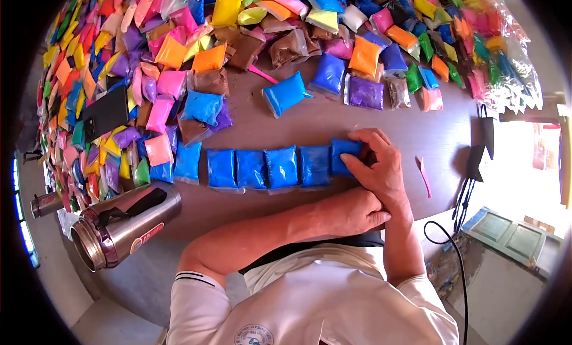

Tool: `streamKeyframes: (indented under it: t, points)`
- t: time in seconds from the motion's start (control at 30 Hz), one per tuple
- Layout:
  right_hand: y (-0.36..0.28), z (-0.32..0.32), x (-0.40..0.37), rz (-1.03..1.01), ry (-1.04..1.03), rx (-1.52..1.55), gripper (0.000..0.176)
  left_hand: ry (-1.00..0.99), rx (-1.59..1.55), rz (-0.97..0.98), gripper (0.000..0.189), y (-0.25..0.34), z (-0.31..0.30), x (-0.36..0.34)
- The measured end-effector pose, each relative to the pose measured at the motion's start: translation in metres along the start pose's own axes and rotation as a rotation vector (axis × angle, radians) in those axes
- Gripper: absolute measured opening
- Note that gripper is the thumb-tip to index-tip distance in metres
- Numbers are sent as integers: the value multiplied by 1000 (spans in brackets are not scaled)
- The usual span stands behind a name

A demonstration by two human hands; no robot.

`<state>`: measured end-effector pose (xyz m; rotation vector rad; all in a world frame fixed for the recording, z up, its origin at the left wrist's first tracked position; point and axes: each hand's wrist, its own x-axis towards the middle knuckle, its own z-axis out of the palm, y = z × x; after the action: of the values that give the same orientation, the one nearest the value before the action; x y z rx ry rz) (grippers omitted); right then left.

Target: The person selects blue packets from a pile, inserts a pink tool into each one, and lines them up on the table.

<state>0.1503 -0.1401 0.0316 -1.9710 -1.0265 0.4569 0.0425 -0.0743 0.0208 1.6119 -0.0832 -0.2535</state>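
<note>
My right hand (379,163) has its thumb and fingers on a blue packet (338,154), a small clear plastic bag filled with blue material, at the right end of a row. Several like blue packets (281,168) lie side by side to its left on the brown table (250,211). Across my body reaches my left hand (356,211), its fingers curled in against my right wrist. The inside of that hand is hidden. Beyond the row, a lighter blue packet (286,95) lies alone.
A large heap of coloured packets (170,50) covers the table's far and left sides, with a black phone (106,112) on it. A steel flask (128,223) stands at the left edge. At right lies a pink plastic stick (424,177); a black cable (460,273) hangs beside the table.
</note>
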Motion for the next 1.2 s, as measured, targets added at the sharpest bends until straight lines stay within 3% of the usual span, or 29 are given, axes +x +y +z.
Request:
streamKeyframes:
  t: [0.2, 0.4, 0.6, 0.87, 0.97, 1.03, 1.17, 1.2]
  points:
    - [6, 0, -1, -20, 75, 142, 40, 9, -2, 29, 30, 2, -3, 0]
    - [3, -3, -4, -18, 35, 32, 33, -42, 42, 19, 27, -7, 2, 1]
    - [5, -5, -1, -115, -49, -45, 31, 12, 39, 145, 27, -11, 4, 3]
    - [-3, -9, 3, -61, -98, -82, 32, 50, 41, 124, 27, 0, 1, 0]
    - [-3, -12, 4, -39, -116, -42, 26, 45, 32, 128, 28, 3, -3, 1]
    - [1, -14, 4, 74, -142, 164, 18, -139, 158, -63, 29, 19, -14, 1]
    - [3, -10, 1, 52, -47, 223, 14, -140, 124, -74, 31, 10, -8, 1]
    - [0, -5, 0, 30, 3, 170, 13, -43, 59, 29, 32, 1, -1, 1]
